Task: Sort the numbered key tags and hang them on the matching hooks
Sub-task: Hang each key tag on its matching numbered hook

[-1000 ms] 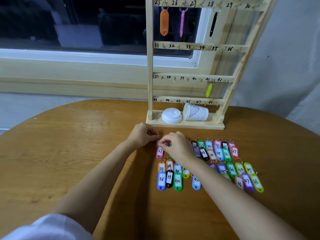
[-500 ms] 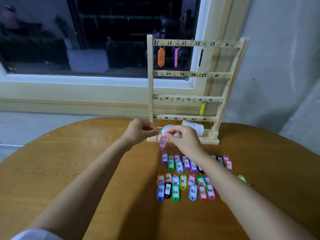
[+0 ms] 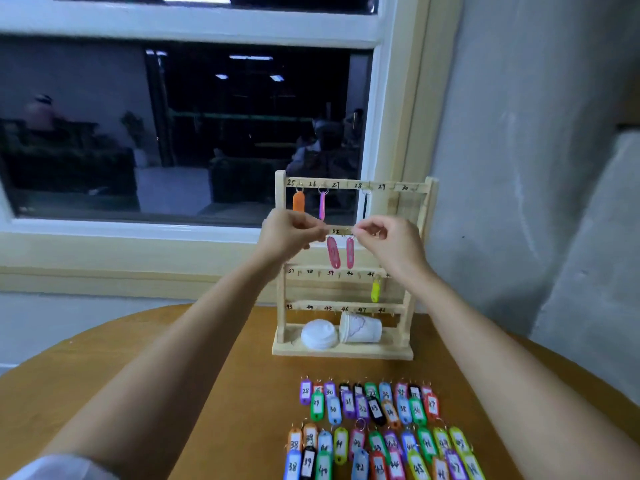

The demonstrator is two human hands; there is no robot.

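At twelve o'clock, pinching two light pink tags [image 3: 333,252] by their rings, apparently, with left hand [image 3: 289,235] and right hand [image 3: 393,244].

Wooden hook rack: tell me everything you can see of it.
The wooden hook rack is pale wood, upright at the table's far edge. Four rails bear handwritten numbers. An orange tag hangs at 25, a purple tag at 26, a black tag at 28, a yellow tag at 41. A white lid and tipped paper cup lie on its base. The left hand and right hand, pinching pink tags, partly cover the second rail.
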